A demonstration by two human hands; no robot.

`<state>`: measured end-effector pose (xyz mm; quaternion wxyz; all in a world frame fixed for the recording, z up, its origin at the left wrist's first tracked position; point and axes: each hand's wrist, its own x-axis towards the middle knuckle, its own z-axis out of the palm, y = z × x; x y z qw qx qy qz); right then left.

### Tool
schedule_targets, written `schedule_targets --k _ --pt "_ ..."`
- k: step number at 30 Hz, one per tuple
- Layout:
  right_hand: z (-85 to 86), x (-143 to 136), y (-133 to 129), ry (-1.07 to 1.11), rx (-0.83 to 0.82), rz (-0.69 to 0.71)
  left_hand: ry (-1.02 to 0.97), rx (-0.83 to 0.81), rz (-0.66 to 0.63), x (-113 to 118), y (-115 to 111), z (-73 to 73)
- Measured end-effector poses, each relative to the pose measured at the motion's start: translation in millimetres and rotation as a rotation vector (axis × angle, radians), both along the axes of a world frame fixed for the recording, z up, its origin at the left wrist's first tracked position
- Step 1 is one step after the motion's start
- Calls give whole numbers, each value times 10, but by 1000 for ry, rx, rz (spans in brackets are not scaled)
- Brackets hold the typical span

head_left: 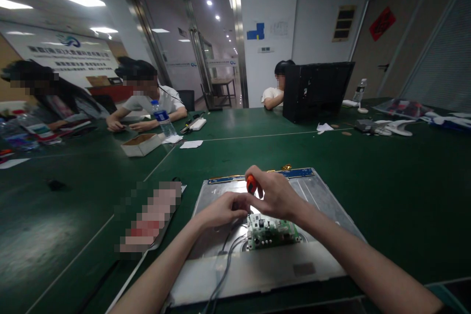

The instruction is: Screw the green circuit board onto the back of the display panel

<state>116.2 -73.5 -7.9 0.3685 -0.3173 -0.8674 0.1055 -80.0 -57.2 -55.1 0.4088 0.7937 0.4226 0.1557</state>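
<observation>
My right hand [276, 193] is closed around a screwdriver [251, 184] with an orange-red and black handle. The tool stands roughly upright over the upper left corner of a green circuit board [272, 231]. Close beside the shaft, my left hand [225, 210] has its fingers pinched together at that same corner; what they hold is hidden. Under both hands lies a flat metal display panel [327, 216] with a narrow blue board [300, 173] along its far edge. Grey cables [228, 260] run from the circuit board's left side toward me.
A covered strip-shaped object [154, 218] with a cord lies left of the panel. Farther off are an open cardboard box [142, 144], a water bottle [162, 118] and a black monitor [318, 91]. Several people sit around the green table [405, 196].
</observation>
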Motion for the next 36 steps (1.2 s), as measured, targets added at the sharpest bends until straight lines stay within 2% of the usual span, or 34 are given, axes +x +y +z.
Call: schedule_targets --k 7,13,21,30,36 --pt "397 -104 85 -241 8 -203 -3 -25 8 22 -29 24" --pt "567 -10 119 -390 -24 -159 -7 -21 9 36 -55 60" --pt "546 11 89 -418 16 -132 6 -4 25 40 -48 80" --pt "592 53 93 -460 37 53 14 -10 30 33 -51 46" --pt "557 12 132 -462 44 -1 10 -15 19 33 -43 50"
